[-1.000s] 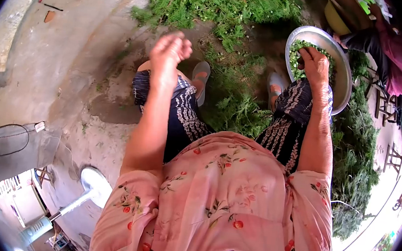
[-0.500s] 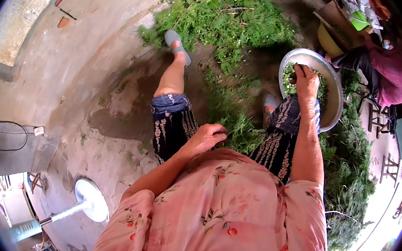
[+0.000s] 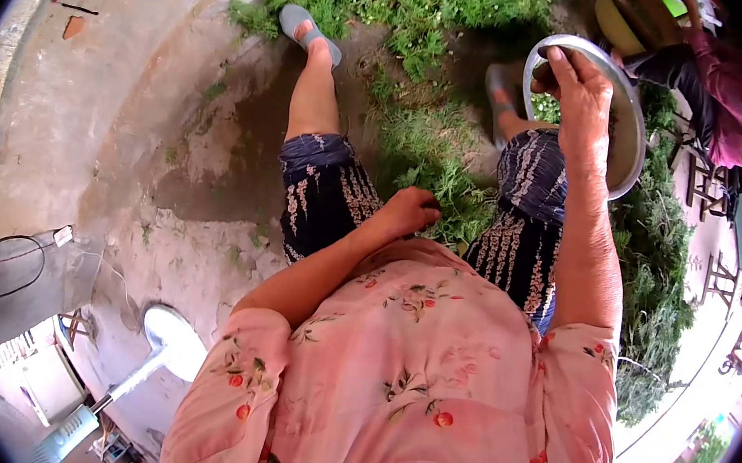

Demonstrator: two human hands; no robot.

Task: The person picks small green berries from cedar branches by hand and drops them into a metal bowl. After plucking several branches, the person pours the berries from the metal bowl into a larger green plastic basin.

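Observation:
My left hand (image 3: 411, 212) hovers over my lap, its fingers curled in with dark fingertips; whatever they may hold is hidden. Out over a large metal basin (image 3: 633, 160) is my right hand (image 3: 581, 95), thumb and fingers drawn together in a pinch. I cannot make out what, if anything, is between them. Small green pieces (image 3: 545, 108) lie inside the basin, partly covered by the hand. Between my legs, feathery green sprigs (image 3: 459, 206) are scattered on the ground.
A big heap of green branches (image 3: 413, 5) lies ahead, with more branches (image 3: 642, 323) on the right. Another person (image 3: 733, 98) sits at upper right beside a yellow tub (image 3: 617, 24). A standing fan (image 3: 174, 342) is at lower left, near a black cable (image 3: 1, 269).
The view has shifted, so the ground and basin sit higher in it. My right foot has moved forward beside the basin. My left hand's fingers have curled in; my right hand stays over the basin.

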